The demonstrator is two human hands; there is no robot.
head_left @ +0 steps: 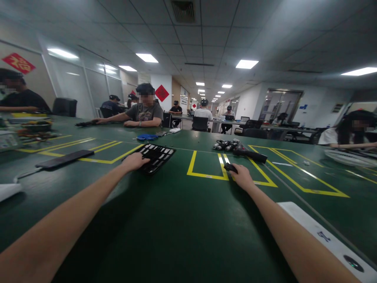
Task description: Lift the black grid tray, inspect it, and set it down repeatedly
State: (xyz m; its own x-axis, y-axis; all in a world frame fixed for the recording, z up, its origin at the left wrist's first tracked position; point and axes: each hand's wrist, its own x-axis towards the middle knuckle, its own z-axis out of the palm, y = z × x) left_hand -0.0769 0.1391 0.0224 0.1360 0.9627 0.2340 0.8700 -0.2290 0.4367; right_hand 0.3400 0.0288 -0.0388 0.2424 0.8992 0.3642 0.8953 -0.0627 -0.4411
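Note:
My left hand [134, 162] is closed on the near left edge of a flat black case [157, 157] with rows of pale, silvery pieces or slots. The case looks tilted over the green table, and its exact kind I cannot make out. Farther right, my right hand [244, 177] grips a small black block-like object [230, 168] over the yellow-taped rectangle [203, 176]. Just beyond that hand lie a thick black cylinder [251, 155] and a heap of silvery and black parts [226, 145].
A dark bar [66, 158] with a cable lies left on the green table [165, 224]. Blue items [147, 137] sit beyond the case. A white device [324, 236] is beside my right forearm. One person [144, 110] sits opposite; others sit at both sides.

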